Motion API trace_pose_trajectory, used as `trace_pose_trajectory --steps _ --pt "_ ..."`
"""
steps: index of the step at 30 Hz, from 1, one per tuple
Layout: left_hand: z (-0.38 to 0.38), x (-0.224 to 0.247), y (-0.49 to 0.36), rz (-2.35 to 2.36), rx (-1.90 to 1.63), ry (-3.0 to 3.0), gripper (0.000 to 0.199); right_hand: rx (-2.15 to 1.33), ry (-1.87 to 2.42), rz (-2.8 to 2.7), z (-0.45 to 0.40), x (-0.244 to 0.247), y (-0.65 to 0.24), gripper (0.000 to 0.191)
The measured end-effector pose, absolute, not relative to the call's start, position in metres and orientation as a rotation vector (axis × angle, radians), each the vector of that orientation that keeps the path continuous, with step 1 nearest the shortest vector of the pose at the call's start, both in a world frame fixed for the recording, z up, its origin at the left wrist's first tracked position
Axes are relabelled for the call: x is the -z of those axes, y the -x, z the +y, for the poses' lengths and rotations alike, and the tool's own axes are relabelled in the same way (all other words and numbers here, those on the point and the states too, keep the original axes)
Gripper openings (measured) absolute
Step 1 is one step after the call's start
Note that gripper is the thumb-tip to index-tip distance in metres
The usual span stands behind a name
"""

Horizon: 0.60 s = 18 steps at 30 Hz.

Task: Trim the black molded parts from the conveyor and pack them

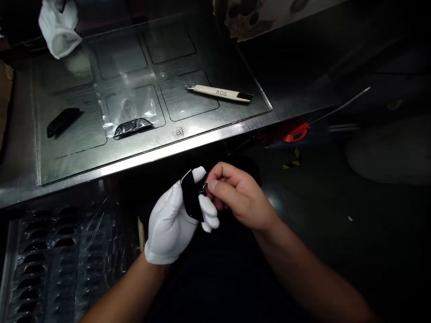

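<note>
My left hand (171, 224), in a white glove, is closed around a glossy black plastic part (191, 197) with slanted ends, held in front of the table edge. My bare right hand (237, 193) pinches a small dark curved piece (203, 188) between thumb and forefinger, right beside the black part. Whether that small piece is joined to the part cannot be made out. On the table, a similar black part (133, 128) lies at the mouth of a clear plastic bag (129, 103), and another black part (63, 121) rests farther left.
A cream utility knife (220, 93) marked A06 lies on the clear mat (188, 128) over the metal table. A white glove (60, 29) is at the back left. Trays of black parts (63, 264) stand lower left. A red-handled tool (296, 133) sits beneath the table edge.
</note>
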<state>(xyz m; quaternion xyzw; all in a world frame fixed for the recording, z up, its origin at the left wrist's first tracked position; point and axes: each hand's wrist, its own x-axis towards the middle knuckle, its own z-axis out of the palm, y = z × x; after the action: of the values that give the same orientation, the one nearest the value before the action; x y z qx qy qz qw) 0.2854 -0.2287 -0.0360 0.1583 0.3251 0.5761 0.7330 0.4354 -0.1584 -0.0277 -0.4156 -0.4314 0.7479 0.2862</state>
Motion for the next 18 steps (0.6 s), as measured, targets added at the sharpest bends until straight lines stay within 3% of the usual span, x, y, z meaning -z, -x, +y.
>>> trace_pose_trajectory --steps 18 --pt "-0.2365 0.0408 -0.2787 0.761 -1.311 -0.337 0.047 -2.079 1.044 -1.240 -0.1592 0.0361 -0.4317 0.018"
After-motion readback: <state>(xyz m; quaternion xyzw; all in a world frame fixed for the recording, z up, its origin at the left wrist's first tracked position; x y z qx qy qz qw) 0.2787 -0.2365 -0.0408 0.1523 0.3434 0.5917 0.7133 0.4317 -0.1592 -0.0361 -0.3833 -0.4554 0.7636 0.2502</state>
